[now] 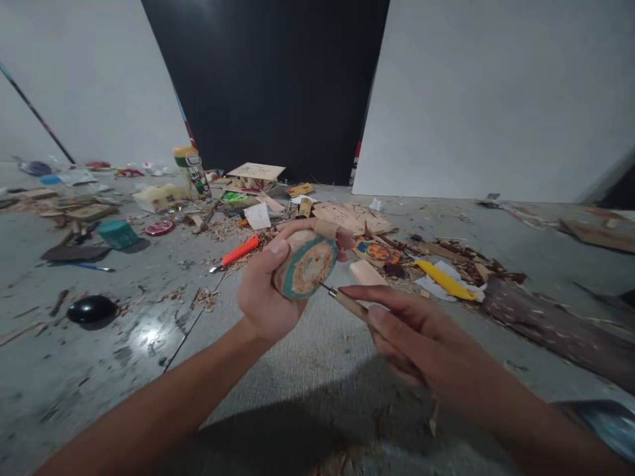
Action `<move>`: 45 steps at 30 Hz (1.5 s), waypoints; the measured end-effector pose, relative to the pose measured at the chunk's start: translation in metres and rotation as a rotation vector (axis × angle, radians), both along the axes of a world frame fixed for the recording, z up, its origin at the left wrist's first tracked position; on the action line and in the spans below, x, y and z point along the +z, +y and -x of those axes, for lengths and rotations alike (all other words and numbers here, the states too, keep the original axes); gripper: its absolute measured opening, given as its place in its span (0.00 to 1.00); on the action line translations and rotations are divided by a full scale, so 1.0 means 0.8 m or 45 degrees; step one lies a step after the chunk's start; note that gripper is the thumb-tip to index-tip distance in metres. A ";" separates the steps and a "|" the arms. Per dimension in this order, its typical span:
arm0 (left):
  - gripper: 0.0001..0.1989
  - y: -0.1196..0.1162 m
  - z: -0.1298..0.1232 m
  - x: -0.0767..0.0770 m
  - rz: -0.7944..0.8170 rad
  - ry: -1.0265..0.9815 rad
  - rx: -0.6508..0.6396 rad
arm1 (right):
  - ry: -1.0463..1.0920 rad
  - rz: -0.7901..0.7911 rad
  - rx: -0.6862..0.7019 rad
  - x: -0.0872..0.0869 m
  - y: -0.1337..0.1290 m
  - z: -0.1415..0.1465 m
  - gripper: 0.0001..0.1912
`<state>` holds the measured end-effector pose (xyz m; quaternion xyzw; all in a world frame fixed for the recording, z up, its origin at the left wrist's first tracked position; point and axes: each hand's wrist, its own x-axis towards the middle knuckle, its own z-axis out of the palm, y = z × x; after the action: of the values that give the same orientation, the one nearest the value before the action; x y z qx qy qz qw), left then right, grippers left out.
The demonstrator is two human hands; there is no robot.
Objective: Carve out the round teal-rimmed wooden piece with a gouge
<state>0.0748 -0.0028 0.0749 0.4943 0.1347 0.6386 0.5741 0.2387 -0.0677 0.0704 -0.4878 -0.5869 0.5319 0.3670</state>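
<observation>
My left hand (270,291) is wrapped round a round wooden disc (311,266), holding it tilted toward me. A blue-green ring is painted on its face, and the bare wood inside is roughly cut, with small chips on it. A tan wrap covers one finger of this hand. In my right hand (411,330) is a carving tool (350,304) with a wooden handle and a thin metal shaft. The tool's tip meets the lower right part of the disc's face. Both hands are above the grey floor (297,370).
Wood shavings and scraps lie about the floor. An orange utility knife (241,252) is left of the disc; a yellow-handled cutter (446,281) lies right. Farther off are a teal pot (118,234), a yellow-lidded bottle (192,173) and a painted disc (377,251). A black rounded object (92,309) sits left.
</observation>
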 end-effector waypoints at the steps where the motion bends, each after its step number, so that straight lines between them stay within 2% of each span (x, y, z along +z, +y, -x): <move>1: 0.15 0.001 -0.001 -0.001 -0.017 -0.016 0.000 | -0.159 -0.190 -0.043 0.003 -0.003 -0.001 0.17; 3: 0.15 0.003 -0.001 -0.005 -0.066 -0.073 -0.026 | -0.445 -0.470 -0.085 0.011 -0.008 -0.001 0.17; 5: 0.14 0.004 0.000 -0.008 -0.121 -0.108 -0.071 | -0.602 -0.589 -0.079 0.017 -0.013 0.002 0.18; 15: 0.15 0.002 0.004 -0.008 -0.198 -0.048 -0.087 | -0.660 -0.713 -0.082 0.014 -0.017 0.002 0.19; 21: 0.15 0.000 0.004 -0.006 -0.179 -0.023 -0.032 | -0.696 -0.781 -0.080 0.010 -0.017 0.002 0.20; 27: 0.14 -0.003 -0.001 -0.012 -0.130 -0.028 -0.039 | -0.854 -1.042 -0.061 -0.008 -0.018 0.004 0.24; 33: 0.12 0.000 -0.002 -0.013 -0.145 0.046 0.016 | -0.619 -0.700 -0.080 -0.005 -0.012 0.018 0.22; 38: 0.13 0.003 -0.005 -0.018 -0.112 -0.039 -0.007 | -0.724 -0.962 -0.083 -0.023 -0.012 0.015 0.25; 39: 0.13 0.003 -0.006 -0.019 -0.097 -0.046 -0.014 | -0.725 -0.946 -0.073 -0.023 -0.011 0.013 0.25; 40: 0.13 0.004 -0.006 -0.020 -0.077 -0.046 -0.018 | -0.691 -0.864 -0.064 -0.021 -0.010 0.011 0.24; 42: 0.13 0.004 -0.007 -0.020 -0.045 -0.043 -0.031 | -0.490 -0.534 -0.043 -0.015 -0.006 0.009 0.21; 45: 0.14 0.007 -0.007 -0.017 -0.008 -0.077 -0.025 | 0.074 0.088 -0.027 -0.010 0.003 0.012 0.20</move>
<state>0.0800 0.0028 0.0612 0.4778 0.1104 0.6482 0.5825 0.2291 -0.0656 0.0623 -0.4907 -0.5520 0.5620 0.3725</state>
